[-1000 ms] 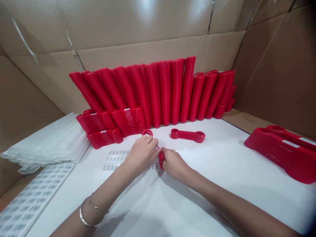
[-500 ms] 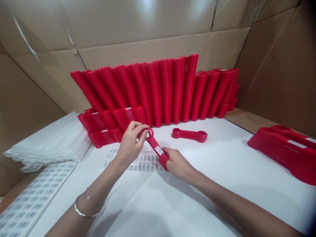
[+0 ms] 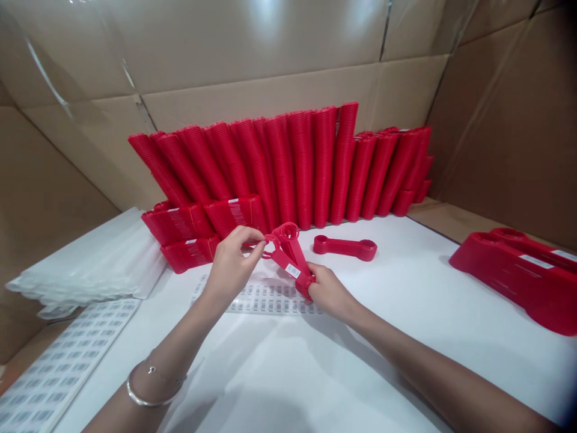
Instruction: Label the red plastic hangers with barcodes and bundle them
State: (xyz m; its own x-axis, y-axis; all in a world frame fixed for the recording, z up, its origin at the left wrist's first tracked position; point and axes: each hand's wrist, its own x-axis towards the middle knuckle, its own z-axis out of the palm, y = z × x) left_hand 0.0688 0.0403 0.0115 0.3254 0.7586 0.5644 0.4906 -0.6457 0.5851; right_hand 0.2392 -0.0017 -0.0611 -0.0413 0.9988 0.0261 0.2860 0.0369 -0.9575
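My right hand (image 3: 331, 291) is closed around the lower end of a small stack of red ring-ended strips (image 3: 280, 258), with a white barcode label (image 3: 293, 271) on its front. The strips are fanned apart at the upper end, where the rings show separately. My left hand (image 3: 237, 258) pinches a ring at that end between thumb and fingers. Beneath the held strips lies a sheet of barcode labels (image 3: 256, 299). Another short stack of red ring-ended strips (image 3: 345, 248) lies on the white table just behind my right hand.
Tall stacks of red strips (image 3: 279, 168) line the cardboard wall (image 3: 270, 60). Shorter bundles (image 3: 180, 224) sit at their left front. Clear plastic bags (image 3: 99, 258) and more label sheets (image 3: 67, 367) lie at left. Labelled red stacks (image 3: 518, 279) lie at right on the table (image 3: 252, 373).
The stack between my hands has spread from one closed bundle into a fan at its upper end. My left hand has moved slightly left, my right slightly right.
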